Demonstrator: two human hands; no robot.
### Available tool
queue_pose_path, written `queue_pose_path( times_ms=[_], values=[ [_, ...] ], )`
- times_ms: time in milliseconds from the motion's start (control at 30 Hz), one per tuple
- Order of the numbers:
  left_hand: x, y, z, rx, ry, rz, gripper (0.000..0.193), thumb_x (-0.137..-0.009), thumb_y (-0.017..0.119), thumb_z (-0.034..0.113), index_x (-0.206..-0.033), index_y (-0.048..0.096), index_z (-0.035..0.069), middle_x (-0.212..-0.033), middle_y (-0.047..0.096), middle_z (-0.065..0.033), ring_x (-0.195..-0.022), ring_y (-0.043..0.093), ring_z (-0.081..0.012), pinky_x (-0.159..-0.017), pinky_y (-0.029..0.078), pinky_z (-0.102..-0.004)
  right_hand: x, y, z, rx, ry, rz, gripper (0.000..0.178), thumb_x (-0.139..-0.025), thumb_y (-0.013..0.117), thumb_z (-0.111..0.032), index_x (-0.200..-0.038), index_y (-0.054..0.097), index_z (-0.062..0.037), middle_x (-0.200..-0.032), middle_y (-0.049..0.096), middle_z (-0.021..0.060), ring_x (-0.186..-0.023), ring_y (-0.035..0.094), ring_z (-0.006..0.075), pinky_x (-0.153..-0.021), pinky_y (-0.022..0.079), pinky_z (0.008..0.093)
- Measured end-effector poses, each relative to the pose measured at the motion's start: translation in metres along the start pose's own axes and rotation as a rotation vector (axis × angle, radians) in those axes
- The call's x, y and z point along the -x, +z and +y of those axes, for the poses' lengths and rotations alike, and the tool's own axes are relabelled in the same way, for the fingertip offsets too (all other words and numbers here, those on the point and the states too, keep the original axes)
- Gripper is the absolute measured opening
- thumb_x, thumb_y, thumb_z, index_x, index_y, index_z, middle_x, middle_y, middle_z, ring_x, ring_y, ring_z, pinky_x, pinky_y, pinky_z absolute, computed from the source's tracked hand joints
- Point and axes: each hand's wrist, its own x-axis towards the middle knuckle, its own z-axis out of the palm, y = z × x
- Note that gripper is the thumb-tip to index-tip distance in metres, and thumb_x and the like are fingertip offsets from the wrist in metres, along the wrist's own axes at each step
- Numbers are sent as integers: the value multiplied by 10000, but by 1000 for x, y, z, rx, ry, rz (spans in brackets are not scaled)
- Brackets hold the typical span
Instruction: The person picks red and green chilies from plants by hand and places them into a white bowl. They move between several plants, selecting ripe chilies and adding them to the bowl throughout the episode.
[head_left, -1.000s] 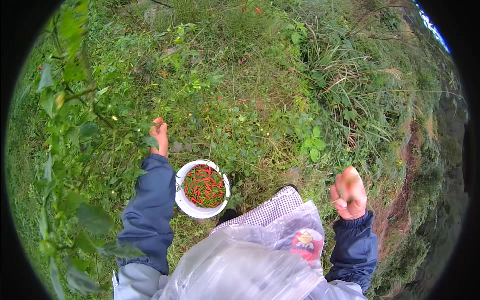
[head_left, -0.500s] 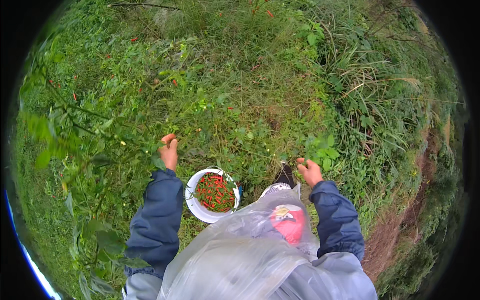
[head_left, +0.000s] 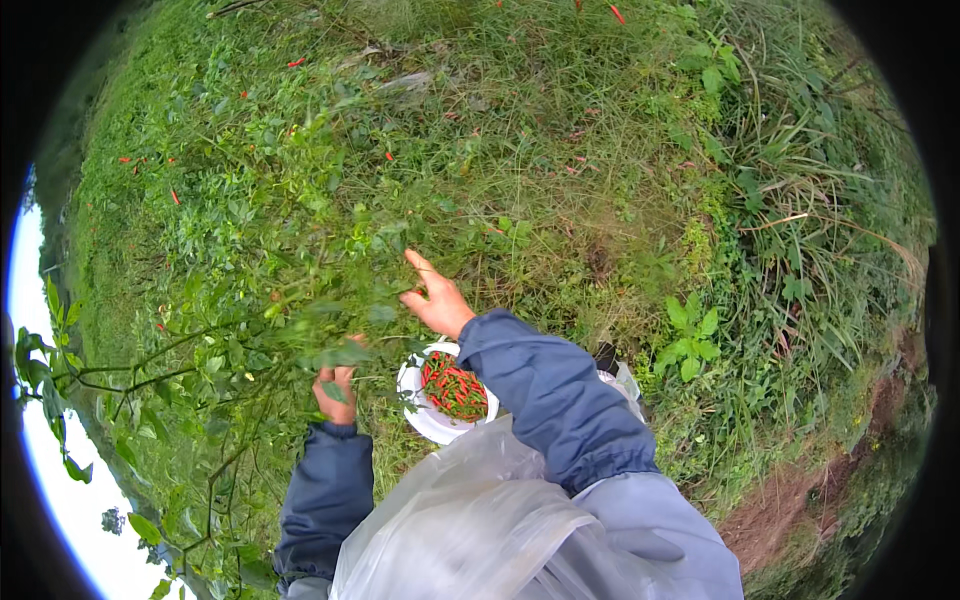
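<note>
My left hand (head_left: pixel 337 393) is in among the leaves of a chili plant (head_left: pixel 215 365), left of a white bucket. Its fingers are curled, and leaves partly cover them, so what they hold is hidden. My right hand (head_left: pixel 440 300) reaches across above the bucket, index finger and thumb stretched apart, close to the plant's blurred leaves. Nothing shows in its grip. The white bucket (head_left: pixel 408 388) stands on the ground just below my hands, holding many red chilies (head_left: pixel 455 387) with some green among them. My right sleeve passes over its right side.
Clear plastic sheeting (head_left: pixel 450 510) covers my front. Red chilies dot the greenery at the far left, one chili (head_left: pixel 175 197) among them. Long grass (head_left: pixel 790 190) grows at right, above a brown earth bank (head_left: pixel 790 510). Plant branches (head_left: pixel 150 385) spread at left.
My right hand has swung left from beside my right foot to above the bucket, its fingers now extended. My left hand has dropped lower among the leaves. The view has shifted.
</note>
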Motion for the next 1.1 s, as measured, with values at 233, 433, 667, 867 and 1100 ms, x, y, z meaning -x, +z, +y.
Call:
queue_pose_path(
  times_ms=[233,433,667,867,1100],
  values=[
    [46,61,192,-816,300,-691,206,-795,625,75,-995,611,25,-938,636,-136,-853,628,-246,-795,478,-323,3,67,8,129,165,-302,694,-775,612,-206,-1375,265,-175,-880,601,253,-804,593,386,-736,466,453],
    [-86,170,131,-635,517,-6,292,-792,590,11,-1083,578,35,-1054,611,-122,-934,598,-261,-879,443,-336,28,55,42,-345,47,-293,488,-804,582,-301,-1226,455,-93,-1003,623,159,-941,600,282,-759,463,352],
    [-161,208,48,-815,487,-352,465,-763,522,-57,-1207,502,81,-1285,471,-132,-1237,403,-286,-1052,273,-381,34,11,54,-226,7,-390,438,-726,654,-157,-1133,512,-78,-1004,618,170,-935,586,358,-765,474,399],
    [-163,237,35,-858,639,-353,447,-758,609,67,-1189,525,150,-1207,532,-63,-1068,498,-237,-928,324,-395,42,-101,45,-544,278,-328,362,-824,572,-45,-1179,502,-56,-791,567,61,-653,529,98,-619,458,241],
    [-154,259,44,-957,749,-387,328,-704,671,124,-1027,625,158,-1054,603,8,-898,519,-194,-835,352,-360,16,-193,34,-945,747,21,259,-914,517,-287,-995,523,-41,-657,469,-35,-439,371,36,-357,263,176]
  ],
)
